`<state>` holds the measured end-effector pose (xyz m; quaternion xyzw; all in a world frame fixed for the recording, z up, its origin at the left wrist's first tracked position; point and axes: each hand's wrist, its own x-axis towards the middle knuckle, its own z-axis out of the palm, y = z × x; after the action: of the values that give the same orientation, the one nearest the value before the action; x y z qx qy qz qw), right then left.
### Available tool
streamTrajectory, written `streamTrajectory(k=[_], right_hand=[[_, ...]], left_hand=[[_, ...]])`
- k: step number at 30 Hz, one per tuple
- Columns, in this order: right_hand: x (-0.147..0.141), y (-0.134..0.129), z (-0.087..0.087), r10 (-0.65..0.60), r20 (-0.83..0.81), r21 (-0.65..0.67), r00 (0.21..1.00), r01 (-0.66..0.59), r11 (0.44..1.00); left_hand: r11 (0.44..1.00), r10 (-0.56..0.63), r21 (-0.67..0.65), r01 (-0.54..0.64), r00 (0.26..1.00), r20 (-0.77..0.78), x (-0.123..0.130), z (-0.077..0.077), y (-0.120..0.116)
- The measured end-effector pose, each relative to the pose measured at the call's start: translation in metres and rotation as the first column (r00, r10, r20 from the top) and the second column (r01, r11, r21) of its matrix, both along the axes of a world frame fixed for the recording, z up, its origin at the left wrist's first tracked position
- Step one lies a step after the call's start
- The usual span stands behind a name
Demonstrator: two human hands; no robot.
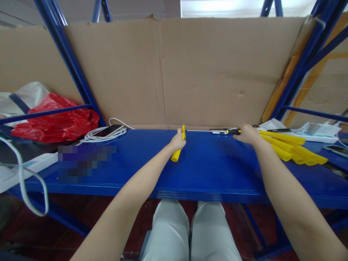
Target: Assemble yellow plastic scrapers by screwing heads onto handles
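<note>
Yellow sheeting, curled into a short tube [176, 155], sits in the left hand [178, 140] near the middle of the blue bench [206, 166]. The fingers are closed around it; its lower end shows below the hand, towards the bench's front edge, and a narrow yellow part stands up at the fingertips. The right hand [248, 134] is well apart from the left, near the back edge of the bench, with its fingers together on the end of a black and yellow handle [233, 132]. A thin metal shaft [197, 131] runs from the handle side towards the left hand; whether its tip touches the yellow tube is too small to tell. A slim dark and pale item [218, 131] lies along the same line, just left of the handle.

Beside the right wrist, several yellow rolls [296, 148] lie in a loose bundle, with white packets [317, 129] behind them and a phone [337, 150] further right. On the left side, a coiled white cable [104, 134] lies around a dark, flat device [110, 129]; a crumpled red plastic bag [58, 117] and a white power strip [29, 168] are further left. Brown cardboard [212, 72] stands upright behind the bench between blue metal posts [72, 69]. The person's pale trousers [171, 232] show below the front edge, over a dark red floor [67, 235].
</note>
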<state>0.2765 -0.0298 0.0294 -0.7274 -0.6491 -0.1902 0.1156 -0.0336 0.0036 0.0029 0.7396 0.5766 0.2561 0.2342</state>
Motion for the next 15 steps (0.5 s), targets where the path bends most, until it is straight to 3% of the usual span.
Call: streamTrajectory(k=[4, 8, 15], right_hand=[[-0.004, -0.003, 0.0, -0.035, -0.002, 0.038, 0.999, 0.035, 0.999], [-0.01, -0.004, 0.001, -0.094, -0.059, -0.016, 0.994, 0.094, 0.995], [-0.003, 0.0, 0.001, 0.016, -0.063, -0.046, 0.998, -0.019, 0.999]], left_hand=[[1.0, -0.004, 0.006, 0.004, 1.0, -0.012, 0.0, -0.001, 0.002], [1.0, 0.008, 0.001, -0.008, 1.0, -0.029, -0.001, -0.001, 0.004], [1.0, 0.014, 0.002, -0.014, 1.0, -0.004, -0.001, -0.001, 0.002]])
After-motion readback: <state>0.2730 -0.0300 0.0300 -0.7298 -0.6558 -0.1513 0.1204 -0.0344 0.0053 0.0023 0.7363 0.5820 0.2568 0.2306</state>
